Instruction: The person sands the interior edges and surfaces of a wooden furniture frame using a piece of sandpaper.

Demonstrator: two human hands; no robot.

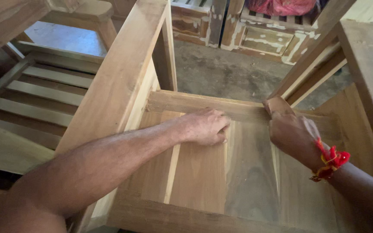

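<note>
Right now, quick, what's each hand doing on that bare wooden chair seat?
Left hand: fingers curled, pressing on the bare wooden chair seat panel; holds nothing visible.
Right hand: closed on a small brown sanding piece against the wooden back rail.

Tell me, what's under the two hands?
Both the left hand and right hand press on the chair's wooden seat boards. The wood right beneath each palm is covered.

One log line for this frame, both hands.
left hand: fist pressed on seat panel | right hand: rubbing brown pad along back rail | red wrist thread
</note>
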